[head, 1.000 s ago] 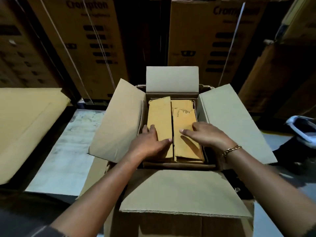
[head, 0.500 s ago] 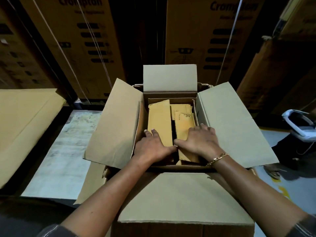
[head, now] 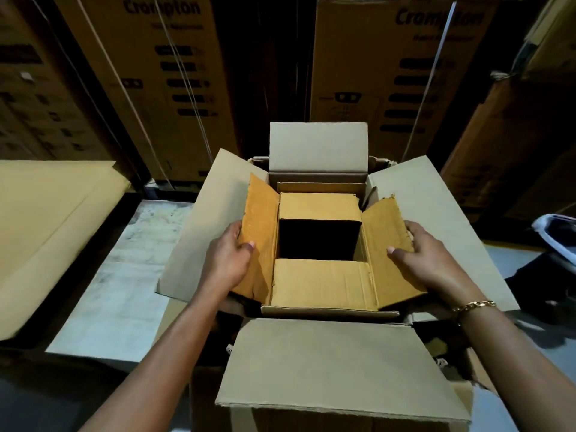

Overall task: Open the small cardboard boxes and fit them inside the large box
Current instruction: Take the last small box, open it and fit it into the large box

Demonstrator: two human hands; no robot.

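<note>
Dim stacked cartons [head: 402, 73], small box [head: 321, 275] interior black

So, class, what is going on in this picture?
A person is packing cardboard boxes. The left hand holds the left flap and the right hand holds the right flap of a small yellowish box, spreading them apart. The small box sits inside the large box, whose four flaps are folded outward. Its front and back flaps lie partly over a dark opening. Big printed cartons stand behind.

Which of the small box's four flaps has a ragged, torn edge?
The right-side orange-brown flap, under the right hand; its far edge is jagged, while the other three have clean edges.
</note>
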